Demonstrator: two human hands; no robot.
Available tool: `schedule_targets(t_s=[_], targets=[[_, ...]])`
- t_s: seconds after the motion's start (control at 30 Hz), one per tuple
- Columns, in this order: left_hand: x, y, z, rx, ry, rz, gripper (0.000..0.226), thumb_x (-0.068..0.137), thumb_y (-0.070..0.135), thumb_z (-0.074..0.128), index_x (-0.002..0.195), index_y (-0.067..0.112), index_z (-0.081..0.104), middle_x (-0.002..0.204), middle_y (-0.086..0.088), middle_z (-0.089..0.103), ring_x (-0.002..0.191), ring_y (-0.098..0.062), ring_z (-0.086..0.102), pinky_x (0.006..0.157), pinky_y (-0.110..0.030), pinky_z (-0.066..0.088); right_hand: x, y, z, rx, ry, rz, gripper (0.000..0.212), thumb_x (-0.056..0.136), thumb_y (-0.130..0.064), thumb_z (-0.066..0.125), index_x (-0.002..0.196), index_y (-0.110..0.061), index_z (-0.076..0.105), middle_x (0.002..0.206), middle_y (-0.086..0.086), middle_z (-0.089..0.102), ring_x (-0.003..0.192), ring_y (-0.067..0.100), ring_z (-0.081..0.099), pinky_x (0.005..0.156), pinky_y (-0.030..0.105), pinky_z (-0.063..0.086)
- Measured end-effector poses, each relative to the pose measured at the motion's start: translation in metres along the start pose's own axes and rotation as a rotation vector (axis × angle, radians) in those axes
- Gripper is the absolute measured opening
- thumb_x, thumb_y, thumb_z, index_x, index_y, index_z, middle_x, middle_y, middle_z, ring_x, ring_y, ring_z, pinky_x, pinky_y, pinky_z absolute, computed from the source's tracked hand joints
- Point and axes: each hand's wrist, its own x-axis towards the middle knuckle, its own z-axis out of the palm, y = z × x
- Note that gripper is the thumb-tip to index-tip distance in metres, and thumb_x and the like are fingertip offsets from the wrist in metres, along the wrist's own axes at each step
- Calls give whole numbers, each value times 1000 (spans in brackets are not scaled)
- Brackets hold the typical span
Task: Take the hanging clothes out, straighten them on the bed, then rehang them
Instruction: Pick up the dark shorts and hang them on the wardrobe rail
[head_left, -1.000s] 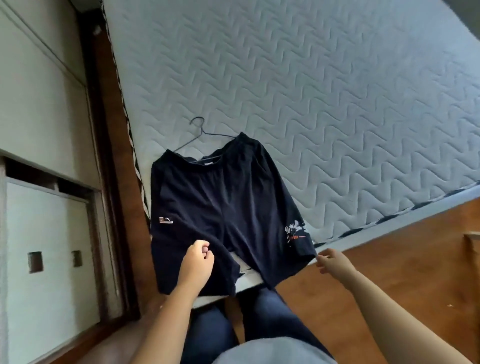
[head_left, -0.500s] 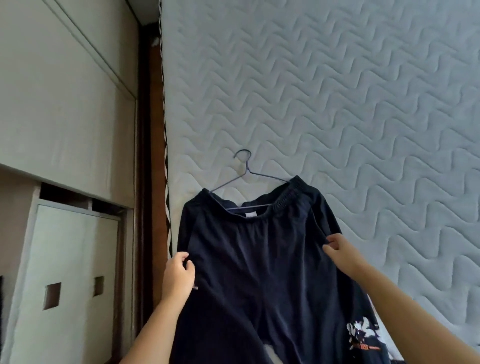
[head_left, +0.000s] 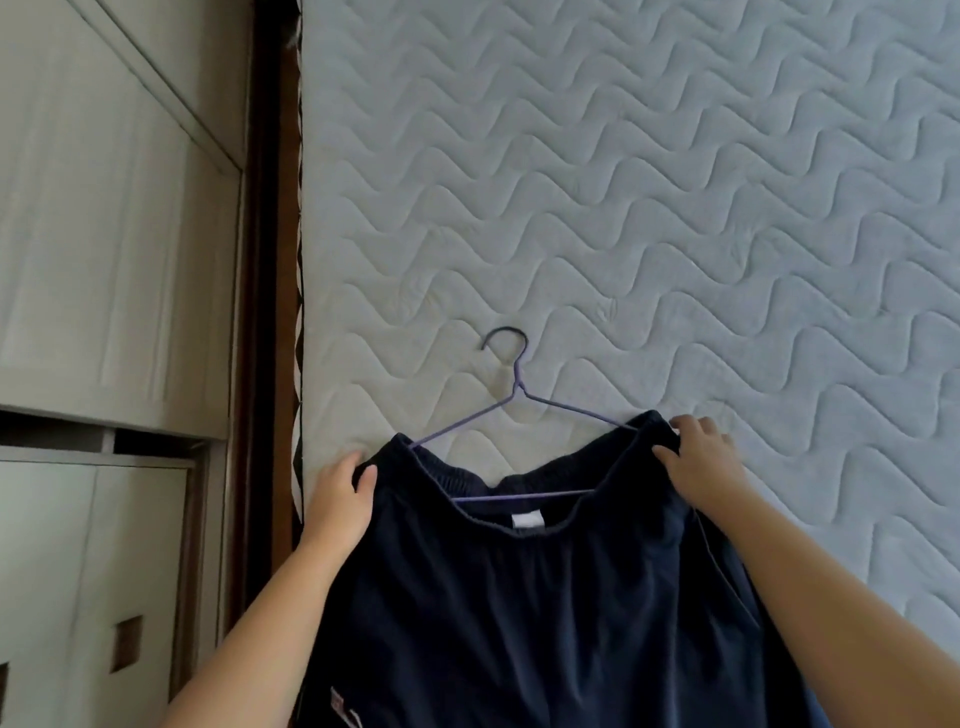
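Navy shorts (head_left: 545, 613) lie flat on the quilted mattress (head_left: 675, 208), waistband farthest from the person, legs running off the lower edge of view. The left hand (head_left: 340, 499) grips the left waistband corner, thumb on top, fingers wrapped behind the fabric. The right hand (head_left: 701, 462) grips the right corner, fingers clamped on the elastic. A purple wire hanger (head_left: 517, 410) sits threaded through the waistband, with its hook resting on the mattress beyond. White wardrobe doors (head_left: 104, 260) stand at far left.
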Motion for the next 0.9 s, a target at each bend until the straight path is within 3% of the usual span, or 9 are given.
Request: schedule_targets(t_s=[0.2,0.33,0.43,0.5,0.67,0.8,0.9], targets=[[19,-15,12,-106,85,0,20,91,16,51,109,8,55,116,-13,52,104,-22,51,89,-29,39,17,5,11,-79,3,79,39,91,-31,53,120,-6,44,126,15,43,116,37,39,90,43,38],[27,-18,14,-145,87,9,6,89,13,54,89,7,57,99,-13,57,90,-23,54,80,-34,45,21,4,14,-118,38,82,36,90,-34,52,115,-9,46,122,13,46,112,36,41,83,41,40],[29,-18,14,-167,79,12,7,89,12,55,87,7,58,94,-9,59,90,-23,56,73,-28,39,14,3,22,-343,102,55,36,94,-40,41,118,-14,42,120,9,46,110,32,44,72,37,36],[27,-13,11,-178,76,-2,8,89,14,54,90,8,58,96,-8,59,93,-24,55,74,-29,38,11,2,25,-362,124,40,36,95,-40,37,120,-14,41,120,8,46,110,31,45,71,37,38],[12,-5,-8,-158,44,-126,23,92,21,49,108,6,56,102,-8,58,98,-28,55,84,-38,44,-12,-3,16,-32,52,103,29,94,-33,43,102,-6,49,111,21,55,106,38,52,82,39,43],[-34,-6,-41,-183,70,-123,29,93,24,47,117,8,52,115,-11,56,107,-31,52,84,-37,42,-70,2,-4,178,103,49,23,91,-31,50,80,-12,42,94,16,55,98,34,53,69,34,34],[-89,-3,-59,-236,94,-107,29,94,22,47,117,6,50,111,-11,55,96,-25,51,78,-34,40,-123,19,-20,277,136,34,24,89,-30,54,73,-14,46,85,9,55,85,29,55,64,32,33]])
